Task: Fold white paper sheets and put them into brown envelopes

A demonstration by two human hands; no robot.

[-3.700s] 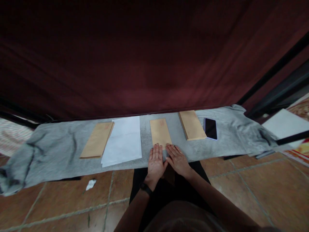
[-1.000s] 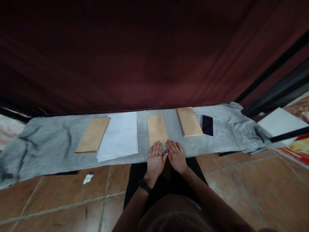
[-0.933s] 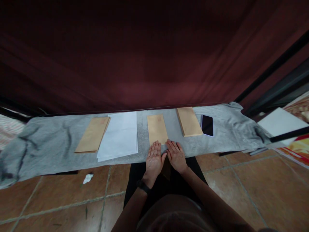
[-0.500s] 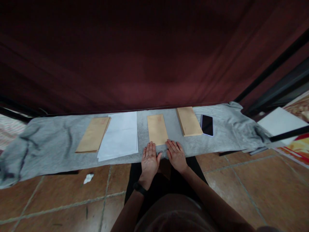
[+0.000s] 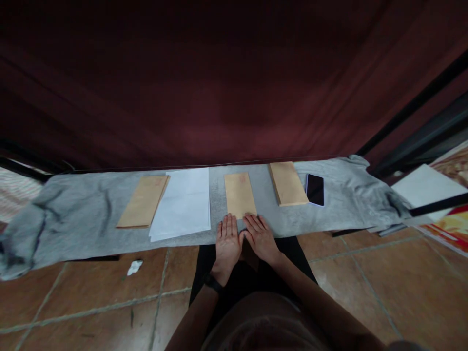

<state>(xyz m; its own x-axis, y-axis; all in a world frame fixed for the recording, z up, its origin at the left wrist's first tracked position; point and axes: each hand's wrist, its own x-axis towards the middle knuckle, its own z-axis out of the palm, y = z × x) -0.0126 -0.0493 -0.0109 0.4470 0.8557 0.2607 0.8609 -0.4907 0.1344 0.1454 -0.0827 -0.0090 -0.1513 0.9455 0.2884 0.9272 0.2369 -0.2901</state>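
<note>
A single brown paper envelope [image 5: 240, 194] lies flat in front of me on the grey cloth, with small reddish print near its far end. My left hand [image 5: 228, 240] rests flat at its near left corner, fingers stretched forward. Flat at the near right corner is my right hand [image 5: 260, 237], its fingertips on the envelope's near edge. The two thumbs meet or nearly meet just below the envelope. Neither hand grips anything.
White paper sheets [image 5: 182, 204] lie to the left, beside more brown envelopes [image 5: 143, 202]. A thick stack of envelopes [image 5: 288, 183] and a phone [image 5: 315, 189] are on the right. Grey cloth [image 5: 87, 204] covers the narrow bench; a dark red curtain [image 5: 219, 97] hangs behind.
My right hand has shifted left, closer to my left hand, along the envelope's near edge. My left hand has stayed nearly in place.
</note>
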